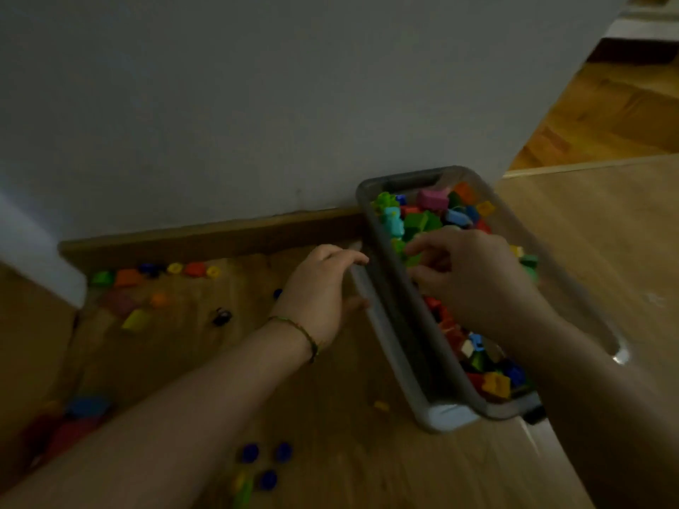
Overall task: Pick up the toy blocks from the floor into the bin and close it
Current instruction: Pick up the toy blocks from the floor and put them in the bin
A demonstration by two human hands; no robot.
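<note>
- Dim light falls on a wooden floor (330, 416) that meets a pale wall (220, 104) along a wood skirting board (205, 238); the picture is soft with motion blur.
- The grey translucent bin (400, 336) lies on the floor with one end at the wall, already well filled with coloured blocks; a handle slot (413, 182) shows at the far end. No lid is visible.
- The left hand (323, 288) rests on the bin's near long rim, fingers loosely spread and holding nothing, seemingly steadying it.
- The right hand (466, 273) hovers over the bin with fingers curled downward; whether a block is pinched in them cannot be told.
- Loose toy blocks (158, 277) lie by the skirting board, with a yellow-green block (136, 319) nearer, blue round pieces (264, 462) close to the person, and a red and blue heap (73, 420) at lower left.
- To do this step well, I judge: release low inside the bin so nothing bounces out, keep the left hand bracing the rim, then sweep the nearest pieces by the handful.
- Much remains on the floor, so closing is some way off.
</note>
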